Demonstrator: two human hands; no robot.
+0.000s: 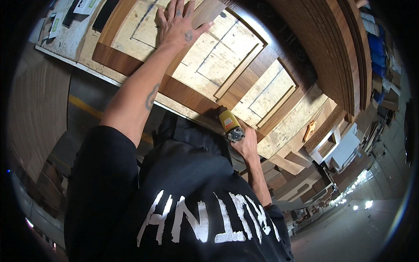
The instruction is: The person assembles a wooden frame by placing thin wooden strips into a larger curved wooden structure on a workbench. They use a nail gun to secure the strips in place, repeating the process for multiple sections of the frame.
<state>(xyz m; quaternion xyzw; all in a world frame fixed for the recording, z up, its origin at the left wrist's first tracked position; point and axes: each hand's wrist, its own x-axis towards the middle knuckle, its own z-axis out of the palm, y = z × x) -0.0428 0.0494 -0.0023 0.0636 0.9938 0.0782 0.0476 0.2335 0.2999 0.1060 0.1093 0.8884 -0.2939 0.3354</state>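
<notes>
A brown wooden frame (187,90) with crosspieces lies on the pale, stained worktable (209,50), which shows pencilled lines through the frame's openings. My left hand (176,30) rests on it with fingers spread, across a crosspiece and the opening beside it. In my right hand (247,143) is a yellow and black nail gun (228,121), its nose against or just over the frame's near rail; the exact contact is hidden. My right fingers are partly covered by the tool. Thin wooden strips (239,71) lie along the sides of two openings.
Tall stacked brown boards (340,52) stand at the far right. An orange-handled tool (310,130) lies on the table's right part. Small white boxes (85,6) and a black strip (104,15) are at the far left. A large wood panel (37,113) stands left of the table.
</notes>
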